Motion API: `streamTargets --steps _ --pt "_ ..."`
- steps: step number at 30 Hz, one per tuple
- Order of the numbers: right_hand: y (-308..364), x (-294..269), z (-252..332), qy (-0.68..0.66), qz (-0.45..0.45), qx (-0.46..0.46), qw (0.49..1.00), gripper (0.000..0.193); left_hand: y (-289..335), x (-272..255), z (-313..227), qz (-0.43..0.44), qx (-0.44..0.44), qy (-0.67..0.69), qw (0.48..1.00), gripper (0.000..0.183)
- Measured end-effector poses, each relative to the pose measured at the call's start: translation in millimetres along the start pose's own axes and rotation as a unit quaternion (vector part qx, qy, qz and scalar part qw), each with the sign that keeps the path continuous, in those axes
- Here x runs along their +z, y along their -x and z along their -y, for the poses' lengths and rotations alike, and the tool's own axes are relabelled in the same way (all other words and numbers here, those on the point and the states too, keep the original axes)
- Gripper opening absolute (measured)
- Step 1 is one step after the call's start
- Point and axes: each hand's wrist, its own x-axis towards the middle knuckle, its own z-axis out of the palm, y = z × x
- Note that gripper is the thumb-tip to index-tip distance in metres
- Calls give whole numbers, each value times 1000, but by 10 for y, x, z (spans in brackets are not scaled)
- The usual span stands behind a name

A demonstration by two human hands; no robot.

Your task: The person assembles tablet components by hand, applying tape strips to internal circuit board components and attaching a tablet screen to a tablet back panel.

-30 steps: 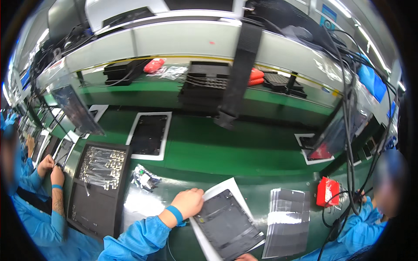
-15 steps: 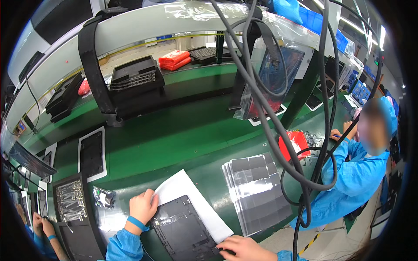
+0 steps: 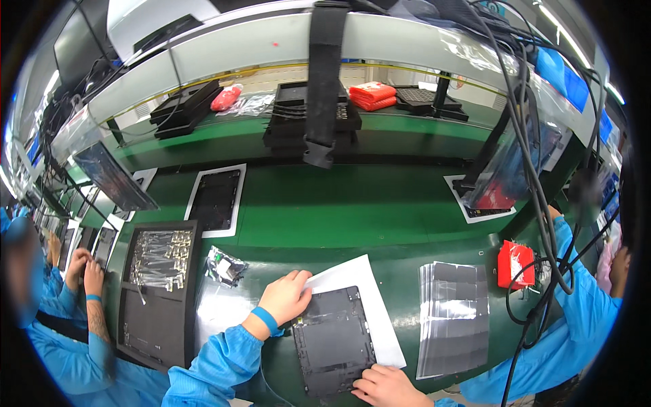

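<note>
Black panel (image 3: 333, 339) flat on white sheet (image 3: 369, 305), near bench edge — right hand (image 3: 386, 386) fingers curled on bottom corner, left hand (image 3: 285, 295) spread flat on top-left corner, gripping nothing. Keep both pressing evenly — panel squared. Beyond: foil stack (image 3: 453, 315), parts tray (image 3: 157, 285).

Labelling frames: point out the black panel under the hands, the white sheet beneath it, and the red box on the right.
black panel (image 3: 333, 342), head view, centre of its face
white sheet (image 3: 352, 277), head view, bare upper part
red box (image 3: 514, 262), head view, its top

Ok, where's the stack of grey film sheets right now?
In the head view, the stack of grey film sheets lies on the green bench right of the white paper, beside the red box.
</note>
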Motion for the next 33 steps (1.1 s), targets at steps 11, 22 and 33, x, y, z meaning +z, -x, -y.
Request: streamTargets --steps 11,22,33 --pt "-5 -16 -26 67 -30 49 996 14 -64 -67 221 -17 -38 35 999 22" --pt "-246 -334 -220 -3 -113 221 969 21 335 -225 87 -82 -133 79 985 67" --pt "-329 -491 -620 -225 30 435 871 67 1432 344 -623 -31 -59 421 904 108"
